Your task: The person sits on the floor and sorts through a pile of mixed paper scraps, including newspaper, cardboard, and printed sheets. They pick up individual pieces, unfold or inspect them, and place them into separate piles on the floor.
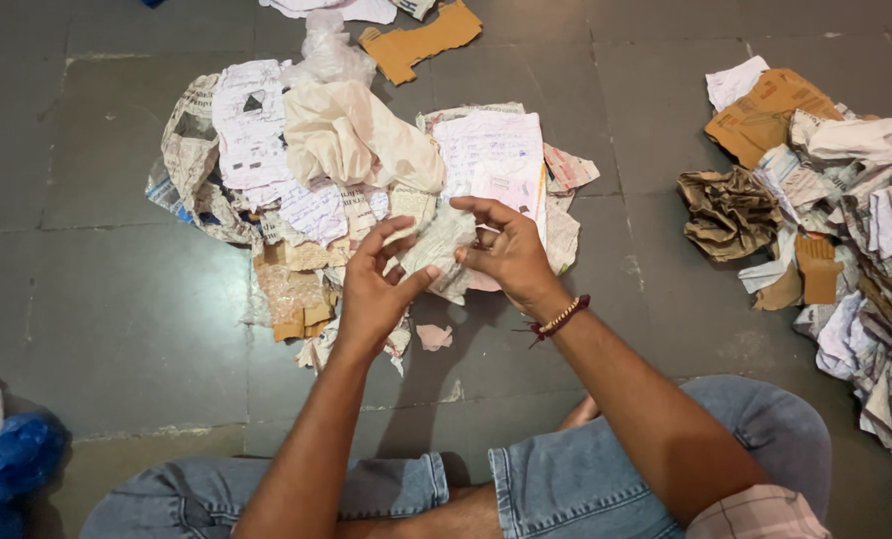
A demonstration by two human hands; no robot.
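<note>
- Left hand (pixel 374 284): fingers spread and curled, thumb tip pressed to the lower edge of a crumpled scrap of printed paper (pixel 438 248), gripping it from the left.
- Right hand (pixel 506 250): fingers bent over the same scrap from the right, pinching it; a beaded bracelet with red thread (pixel 558 319) sits on the wrist.
- Scrap: held between both hands, just above the floor, over the near edge of the central paper heap (pixel 346 170).
- Central heap: newspaper, handwritten sheets, a cream crumpled sheet (pixel 351 135) and brown cardboard bits (pixel 301 319), lying on grey floor tiles (pixel 116 299).
- Small pink torn piece (pixel 434 336): on the floor just below the hands.
- Cardboard strip (pixel 418 42): beyond the heap, at top.
- Second heap (pixel 845 220): well apart at right, mixed paper and cardboard, with a crumpled brown wad (pixel 730 212) at its left edge.
- Blue plastic bag (pixel 11 464): lower left corner.
- Person's denim-clad crossed legs (pixel 546 484): bottom edge.
</note>
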